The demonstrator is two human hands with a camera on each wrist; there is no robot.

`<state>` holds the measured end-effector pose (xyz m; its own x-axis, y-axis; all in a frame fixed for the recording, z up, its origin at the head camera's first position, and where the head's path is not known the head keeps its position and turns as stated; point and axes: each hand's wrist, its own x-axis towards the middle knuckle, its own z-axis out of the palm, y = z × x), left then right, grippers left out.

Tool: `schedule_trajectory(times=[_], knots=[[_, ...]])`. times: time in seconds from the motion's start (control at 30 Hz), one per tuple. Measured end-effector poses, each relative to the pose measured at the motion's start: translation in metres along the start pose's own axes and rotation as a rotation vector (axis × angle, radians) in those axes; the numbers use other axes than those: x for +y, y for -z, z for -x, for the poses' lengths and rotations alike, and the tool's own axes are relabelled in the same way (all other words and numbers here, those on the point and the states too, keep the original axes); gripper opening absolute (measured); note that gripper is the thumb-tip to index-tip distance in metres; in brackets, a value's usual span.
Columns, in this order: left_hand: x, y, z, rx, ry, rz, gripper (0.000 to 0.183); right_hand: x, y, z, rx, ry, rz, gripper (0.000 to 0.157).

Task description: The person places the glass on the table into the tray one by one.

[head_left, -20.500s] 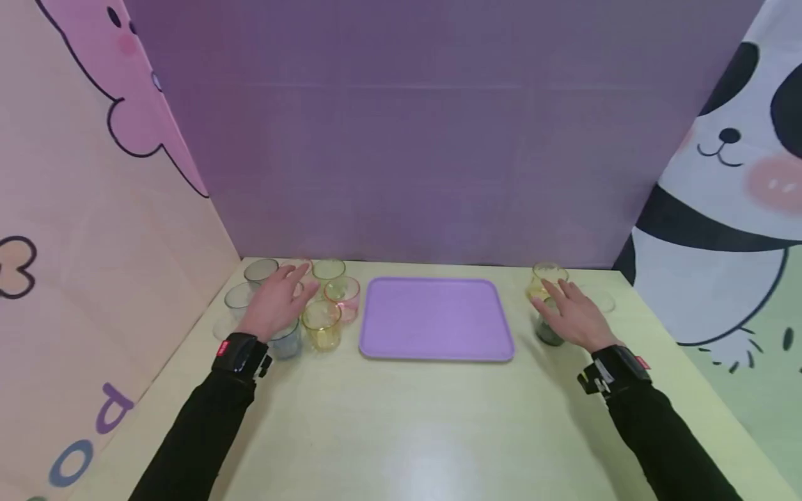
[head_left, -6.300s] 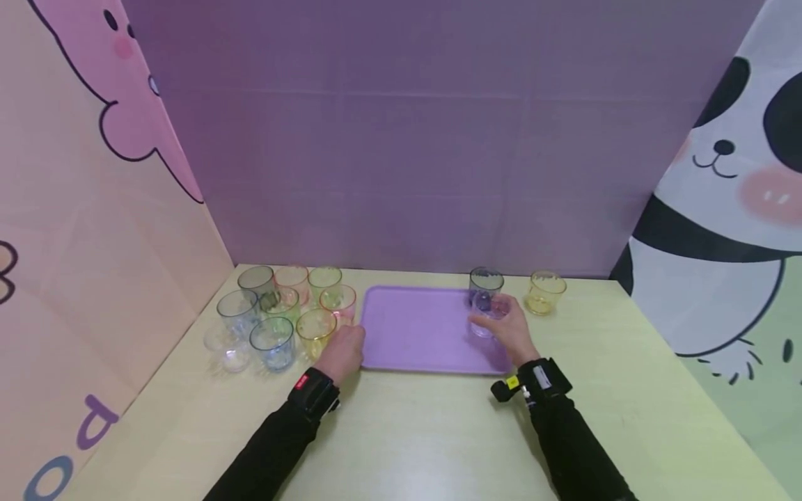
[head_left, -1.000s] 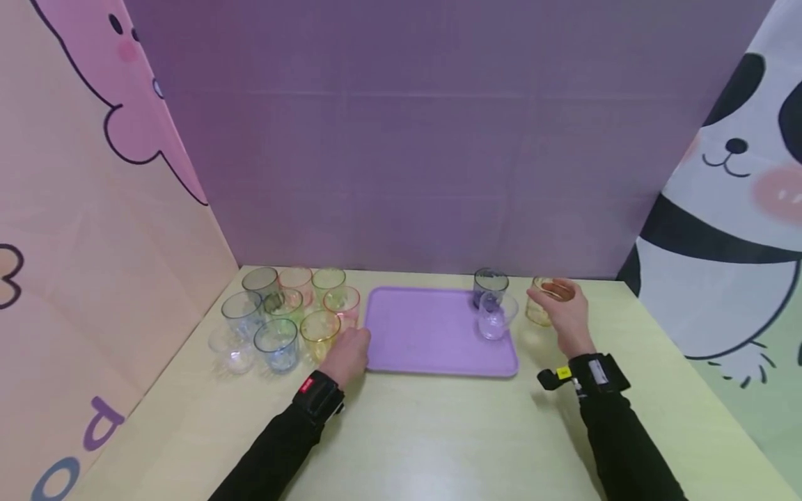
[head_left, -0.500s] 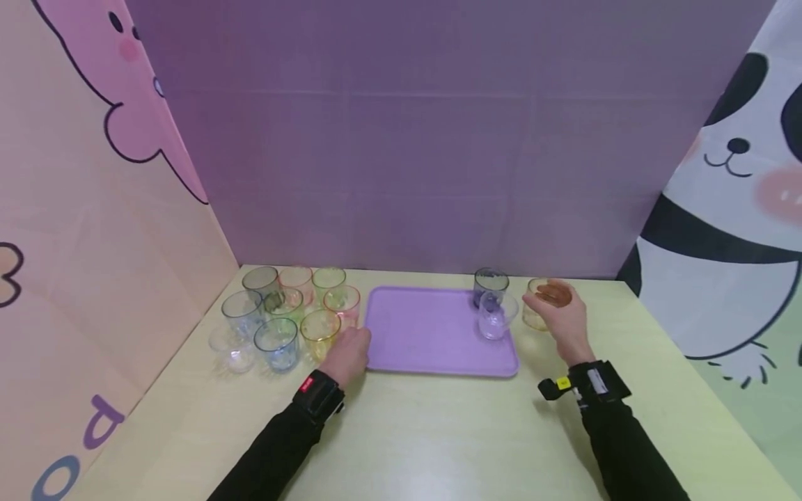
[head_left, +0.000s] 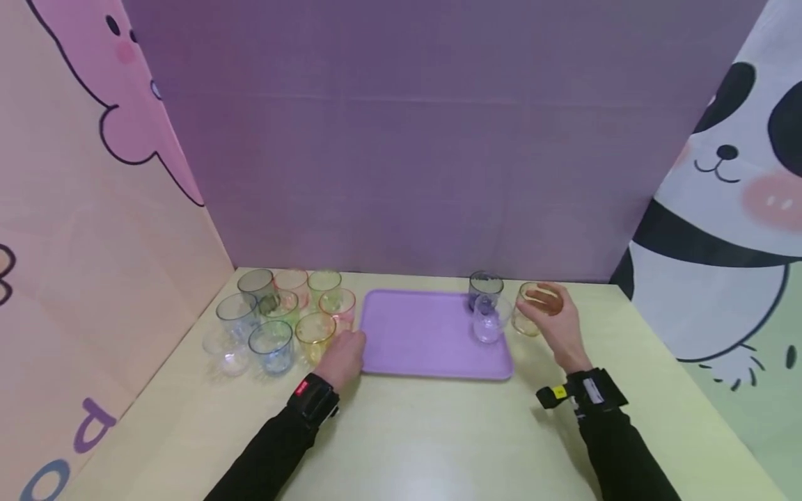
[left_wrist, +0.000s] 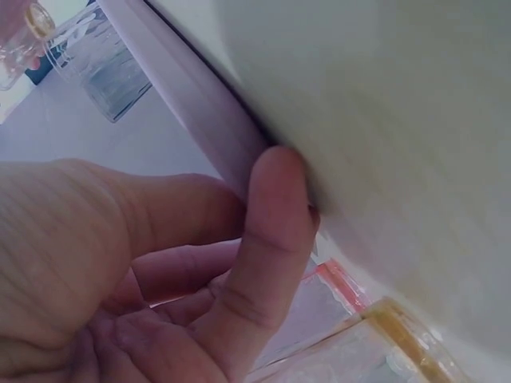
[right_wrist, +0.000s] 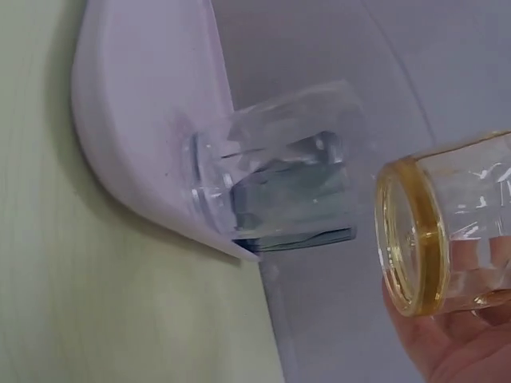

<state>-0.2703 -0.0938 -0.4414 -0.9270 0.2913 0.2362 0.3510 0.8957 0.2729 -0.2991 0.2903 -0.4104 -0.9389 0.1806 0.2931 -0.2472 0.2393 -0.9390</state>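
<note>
My left hand pinches the left edge of a purple tray near its front corner; in the left wrist view the thumb and a finger meet at the rim. My right hand grips a yellow-tinted glass just right of the tray. In the right wrist view this yellow glass hangs clear of the table, its thick base showing. On the tray's right side stand a clear glass in front and a dark grey glass behind it.
Several tinted glasses crowd left of the tray, among them a blue one, another yellow one and a pink one close to my left hand. A purple wall borders the table's back edge.
Over the last second my right hand has lifted the yellow glass and brought it left toward the tray. Earlier, the dark and clear glasses came onto the tray. The left hand stays at the rim.
</note>
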Motion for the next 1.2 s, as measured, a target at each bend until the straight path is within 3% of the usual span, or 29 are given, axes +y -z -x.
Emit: schedule_trajectory(times=[0.23, 0.57, 0.9, 1.2], knots=[[-0.001, -0.002, 0.001, -0.021, 0.015, 0.019, 0.012, -0.006, 0.007, 0.004, -0.107, -0.023, 0.115, 0.069], [-0.001, 0.000, -0.001, -0.015, 0.008, 0.015, 0.011, -0.011, 0.015, 0.007, -0.402, 0.010, 0.158, 0.064], [0.001, 0.001, -0.002, -0.026, 0.012, 0.001, 0.011, -0.008, 0.021, 0.011, -0.537, -0.034, 0.319, 0.070], [0.001, 0.003, -0.002, -0.036, 0.018, -0.003, 0.010, -0.010, 0.022, 0.014, -0.688, -0.041, 0.322, 0.069]])
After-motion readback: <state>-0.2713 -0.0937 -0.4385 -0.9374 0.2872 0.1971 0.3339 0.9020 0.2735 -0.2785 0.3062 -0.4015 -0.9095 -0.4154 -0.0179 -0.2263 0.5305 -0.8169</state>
